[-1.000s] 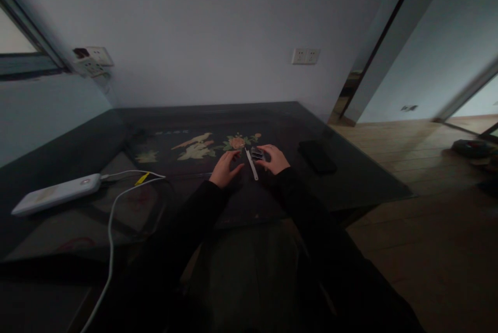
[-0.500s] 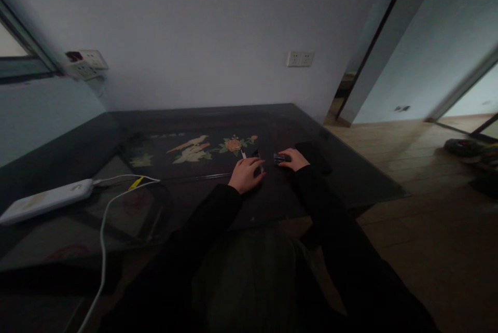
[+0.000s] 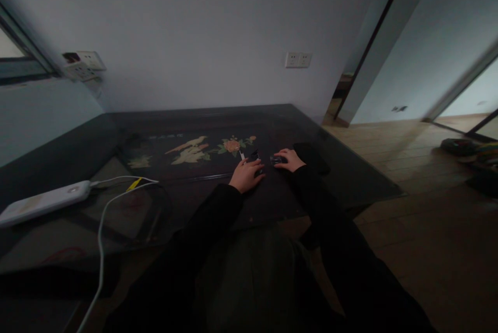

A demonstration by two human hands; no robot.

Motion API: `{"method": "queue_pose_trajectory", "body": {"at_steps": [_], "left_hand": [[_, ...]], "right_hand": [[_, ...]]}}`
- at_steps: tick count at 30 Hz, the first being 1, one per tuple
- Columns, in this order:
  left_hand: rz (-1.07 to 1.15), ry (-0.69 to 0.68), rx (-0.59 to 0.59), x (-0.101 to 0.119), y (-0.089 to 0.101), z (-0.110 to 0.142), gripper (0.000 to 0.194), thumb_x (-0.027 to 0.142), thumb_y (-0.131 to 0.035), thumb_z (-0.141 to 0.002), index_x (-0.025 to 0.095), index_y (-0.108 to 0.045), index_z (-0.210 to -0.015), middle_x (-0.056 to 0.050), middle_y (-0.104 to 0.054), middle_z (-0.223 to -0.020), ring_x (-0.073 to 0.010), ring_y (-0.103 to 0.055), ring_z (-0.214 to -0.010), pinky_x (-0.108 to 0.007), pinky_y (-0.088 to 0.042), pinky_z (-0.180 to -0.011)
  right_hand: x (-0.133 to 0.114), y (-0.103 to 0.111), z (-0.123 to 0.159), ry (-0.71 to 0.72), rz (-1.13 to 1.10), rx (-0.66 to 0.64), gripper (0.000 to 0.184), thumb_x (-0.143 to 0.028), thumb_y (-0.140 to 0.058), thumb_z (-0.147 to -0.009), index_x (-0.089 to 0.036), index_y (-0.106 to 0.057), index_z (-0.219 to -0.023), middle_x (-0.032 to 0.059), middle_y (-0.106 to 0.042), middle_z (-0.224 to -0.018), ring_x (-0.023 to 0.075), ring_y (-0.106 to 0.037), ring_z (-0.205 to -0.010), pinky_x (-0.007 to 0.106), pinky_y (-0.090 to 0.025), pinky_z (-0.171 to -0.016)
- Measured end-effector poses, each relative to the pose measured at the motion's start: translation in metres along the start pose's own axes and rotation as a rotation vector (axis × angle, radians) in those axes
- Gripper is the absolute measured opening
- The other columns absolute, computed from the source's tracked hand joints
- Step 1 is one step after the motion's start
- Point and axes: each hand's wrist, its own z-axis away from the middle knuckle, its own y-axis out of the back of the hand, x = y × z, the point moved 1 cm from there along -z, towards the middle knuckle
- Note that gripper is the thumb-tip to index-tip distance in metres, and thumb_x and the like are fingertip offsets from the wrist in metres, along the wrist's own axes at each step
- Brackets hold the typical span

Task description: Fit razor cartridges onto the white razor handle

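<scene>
My left hand (image 3: 246, 175) rests low over the dark glossy tabletop (image 3: 218, 200), its fingers curled round a small dark thing mostly hidden under them. Just beyond its fingertips are a small black piece (image 3: 254, 154) and a thin whitish strip (image 3: 242, 156), whose kinds I cannot make out. A short way to the right, my right hand (image 3: 290, 160) has thumb and fingers closed on a small dark shiny block (image 3: 276, 159) at the table surface. A gap separates the two hands.
A black flat object (image 3: 311, 157) lies right of my right hand. At left, a long white device (image 3: 46, 201) carries a white cable (image 3: 101, 239) with a yellow tag (image 3: 134, 184). Behind the table stands a wall with a socket (image 3: 298, 60). Birds and flowers decorate the tabletop.
My right hand has shifted slightly left with the small dark block, towards my left hand. My left hand stays nearly in place. The whole view has shifted slightly.
</scene>
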Motion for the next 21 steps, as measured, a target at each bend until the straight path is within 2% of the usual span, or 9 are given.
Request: {"method": "queue_pose_trajectory", "body": {"at_steps": [6,10,13,17,21], "left_hand": [[-0.001,0.002,0.014,0.002,-0.003,-0.003,0.036,0.037,-0.056,-0.085,0.022,-0.062,-0.117,-0.009,-0.058,-0.131,-0.0206,-0.053,-0.121,-0.041,-0.023,-0.111],[0.008,0.011,0.041,0.003,-0.001,-0.002,0.041,0.038,-0.058,-0.083,0.023,-0.058,-0.122,-0.008,-0.058,-0.131,-0.0207,-0.052,-0.121,-0.041,-0.026,-0.110],[0.010,0.051,0.083,0.000,0.004,0.002,0.042,0.040,-0.053,-0.086,0.022,-0.057,-0.123,-0.008,-0.059,-0.129,-0.0221,-0.052,-0.120,-0.040,-0.032,-0.107],[0.012,0.108,0.098,-0.008,0.006,0.006,0.036,0.031,-0.054,-0.084,0.018,-0.061,-0.117,-0.011,-0.062,-0.123,-0.0239,-0.056,-0.115,-0.038,-0.041,-0.102],[0.024,0.145,0.083,-0.013,0.000,0.007,0.031,0.023,-0.057,-0.080,0.017,-0.065,-0.110,-0.011,-0.063,-0.120,-0.0241,-0.055,-0.118,-0.038,-0.041,-0.104]], "right_hand": [[0.000,-0.002,-0.002,0.018,0.003,-0.012,0.046,-0.044,-0.070,-0.072,-0.029,-0.066,-0.116,0.0093,-0.056,-0.115,0.0281,-0.048,-0.105,0.041,-0.040,-0.091],[0.002,-0.003,-0.003,0.028,-0.006,-0.005,0.047,-0.045,-0.071,-0.072,-0.029,-0.066,-0.116,0.0098,-0.055,-0.115,0.0285,-0.048,-0.105,0.042,-0.039,-0.093],[0.004,-0.002,-0.003,0.029,-0.017,0.009,0.051,-0.045,-0.072,-0.070,-0.029,-0.064,-0.118,0.0100,-0.055,-0.116,0.0289,-0.049,-0.105,0.044,-0.038,-0.094],[0.006,-0.002,-0.003,0.038,-0.033,0.026,0.048,-0.045,-0.073,-0.069,-0.026,-0.067,-0.113,0.0104,-0.056,-0.114,0.0283,-0.050,-0.104,0.044,-0.038,-0.095],[0.008,-0.002,-0.003,0.050,-0.048,0.042,0.043,-0.042,-0.073,-0.070,-0.026,-0.069,-0.110,0.0106,-0.056,-0.112,0.0278,-0.051,-0.104,0.045,-0.038,-0.096]]}}
